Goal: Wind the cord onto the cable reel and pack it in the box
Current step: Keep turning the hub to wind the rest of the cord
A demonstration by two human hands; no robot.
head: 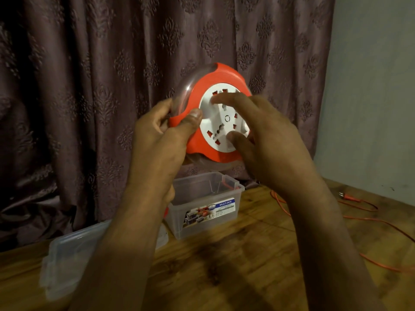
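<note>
Head view: wooden floor (235, 265), patterned curtain (89, 86) behind; left hand (157, 140) fingers grip cable reel (215, 122); right hand (265, 140) fingers spread.

Orange cable reel (215, 113) with white socket face, held upright above the tabletop. Orange cord (381, 223) lies unwound in loose curves. Clear plastic box (206, 205) stands open, lid (67, 261) beside it.

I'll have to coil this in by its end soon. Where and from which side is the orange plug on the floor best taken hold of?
Grip the orange plug round its thick moulded body, not by the pins or the thin cord. It lies flat on the wooden floor by the wall, pins pointing left and cord trailing right, so probably come from above with the right hand, pinching its long sides.
</note>
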